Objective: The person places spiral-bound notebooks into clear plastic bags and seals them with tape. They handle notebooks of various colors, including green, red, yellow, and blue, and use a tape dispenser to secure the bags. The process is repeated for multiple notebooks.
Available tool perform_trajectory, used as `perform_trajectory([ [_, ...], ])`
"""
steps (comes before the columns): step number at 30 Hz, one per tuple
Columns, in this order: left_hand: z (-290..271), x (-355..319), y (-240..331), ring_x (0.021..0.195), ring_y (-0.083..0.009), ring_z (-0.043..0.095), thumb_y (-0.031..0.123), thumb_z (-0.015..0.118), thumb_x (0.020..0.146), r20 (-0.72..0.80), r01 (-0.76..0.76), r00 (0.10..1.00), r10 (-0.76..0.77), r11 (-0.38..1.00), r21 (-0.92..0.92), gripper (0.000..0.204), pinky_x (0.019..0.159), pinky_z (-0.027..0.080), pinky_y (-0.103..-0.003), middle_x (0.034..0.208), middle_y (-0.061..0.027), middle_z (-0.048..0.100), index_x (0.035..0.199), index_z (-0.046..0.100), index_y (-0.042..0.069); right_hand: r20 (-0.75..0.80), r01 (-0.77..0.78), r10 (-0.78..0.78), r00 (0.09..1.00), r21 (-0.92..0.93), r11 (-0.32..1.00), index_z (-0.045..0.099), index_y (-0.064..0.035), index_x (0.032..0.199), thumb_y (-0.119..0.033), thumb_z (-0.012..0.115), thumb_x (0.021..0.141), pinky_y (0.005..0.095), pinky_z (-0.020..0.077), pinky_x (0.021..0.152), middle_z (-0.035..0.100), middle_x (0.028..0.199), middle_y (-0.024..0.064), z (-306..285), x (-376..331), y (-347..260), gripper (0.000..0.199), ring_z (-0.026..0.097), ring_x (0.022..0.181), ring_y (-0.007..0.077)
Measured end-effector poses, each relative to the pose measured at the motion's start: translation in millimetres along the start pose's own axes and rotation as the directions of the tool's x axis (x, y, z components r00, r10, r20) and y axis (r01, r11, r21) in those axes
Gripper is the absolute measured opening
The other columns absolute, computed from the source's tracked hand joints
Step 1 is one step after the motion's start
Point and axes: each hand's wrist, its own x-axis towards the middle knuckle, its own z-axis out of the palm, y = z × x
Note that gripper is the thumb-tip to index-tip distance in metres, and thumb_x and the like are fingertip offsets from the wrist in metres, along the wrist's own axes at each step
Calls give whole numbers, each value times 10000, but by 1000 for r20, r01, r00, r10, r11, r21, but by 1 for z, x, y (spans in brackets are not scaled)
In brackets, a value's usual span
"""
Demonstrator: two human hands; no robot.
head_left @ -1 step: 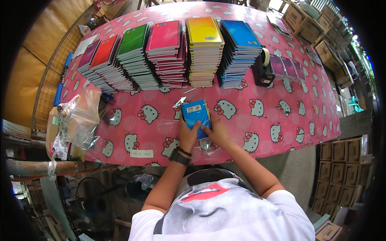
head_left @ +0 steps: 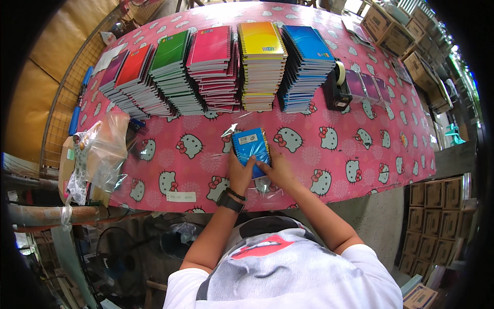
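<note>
Hardly anything had moved since the earlier frame: both hands and the notebooks kept their places, and only the glare on the held cover looked different. The left hand (head_left: 240, 171) was clamped on the left edge of a blue notebook (head_left: 250, 141), its thumb across the cover. The right hand (head_left: 279, 169) gripped the lower right edge, its thumb close to the left one. A yellow edge showed along the right side, perhaps another notebook beneath. For a good hold, even pressure from both sides would probably keep the edges square, with the thumbs kept light on the glossy cover and clear of the coil.

Both forearms came up from the lower edge and angled inward; a watch (head_left: 230, 202) sat on the left wrist. Fingers under the notebook were hidden. Clear film (head_left: 230, 132) glinted just beyond its top, over the pink surface (head_left: 373, 159). Farther off stood the purple stack (head_left: 112, 73), red stack (head_left: 135, 64), green stack (head_left: 170, 51), pink stack (head_left: 211, 45), yellow stack (head_left: 261, 38) and blue stack (head_left: 309, 44), with a tape dispenser (head_left: 338, 93) just beside the last. Clear bags (head_left: 110, 140) lay well to the left.
</note>
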Motion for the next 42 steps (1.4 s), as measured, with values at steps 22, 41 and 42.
perform_trajectory([
  [22,-10,7,1,945,-218,554,85,607,797,143,72,988,-62,995,-65,409,854,439,-325,1045,-126,591,1182,505,-5,-113,68,-38,993,274,959,567,18,1051,-219,533,874,453,416,780,595,924,254,7,18,25,298,543,901,421],
  [41,2,-4,0,943,-328,499,237,313,971,-54,78,996,-71,989,129,396,863,382,-400,1017,-201,580,1195,531,-5,-126,131,-268,955,-633,763,268,-16,1395,-249,430,904,576,195,1042,199,1483,133,16,5,2,566,167,1347,396],
  [42,3,-5,4,934,-332,502,234,312,970,-56,61,997,-54,990,131,395,856,386,-404,1016,-203,580,1197,529,-5,-133,121,-268,954,-648,752,285,-20,1388,-254,435,899,599,188,1035,197,1485,120,17,6,0,563,172,1348,385],
])
